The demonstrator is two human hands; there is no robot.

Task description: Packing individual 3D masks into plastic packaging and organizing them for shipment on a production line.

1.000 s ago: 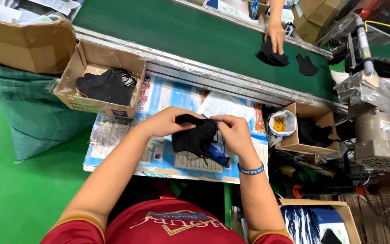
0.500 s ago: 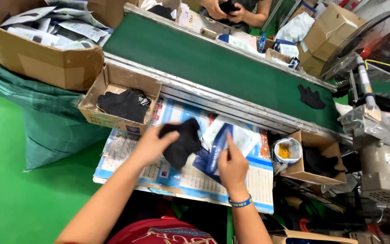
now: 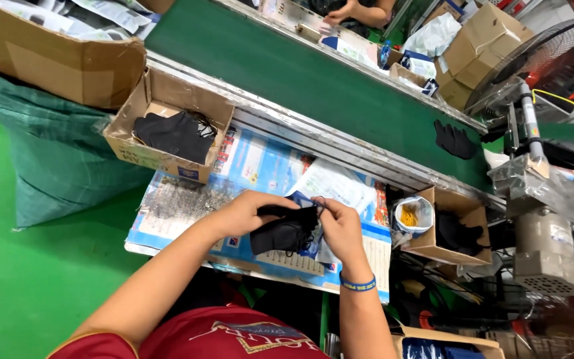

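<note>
Since half a second earlier, both hands had pulled back together over the work board, and the black fabric piece (image 3: 286,233) that had been spread out between them was now bunched up small.

So the person in the red shirt (image 3: 224,339) had both forearms angled in from below, elbows low, wrists meeting near the middle of the blue printed sheet (image 3: 260,166) on the table. Left hand (image 3: 250,213) was curled over the top-left of the fabric, fingers bent and closed down on it. Right hand (image 3: 340,226), the one with the blue wristband (image 3: 358,284), sat just right of it, fingertips pinched narrow on the fabric's upper right corner, where a thin loop stuck up. The fabric itself hung between and slightly under both sets of fingers, touching both, just above the sheet. Looked like dark masks or gloves to me, honestly couldn't tell which.

Round about: an open cardboard box (image 3: 167,129) off to the upper left held more black pieces, sitting against the metal rail of the green conveyor belt (image 3: 313,80). One black piece (image 3: 454,139) lay alone on the belt, well apart to the right. A smaller box (image 3: 453,229) to the right had more dark stuff, with a little tub of yellow bits (image 3: 411,216) just beside it. Another worker's hand (image 3: 340,12) showed at the far side of the belt.
</note>
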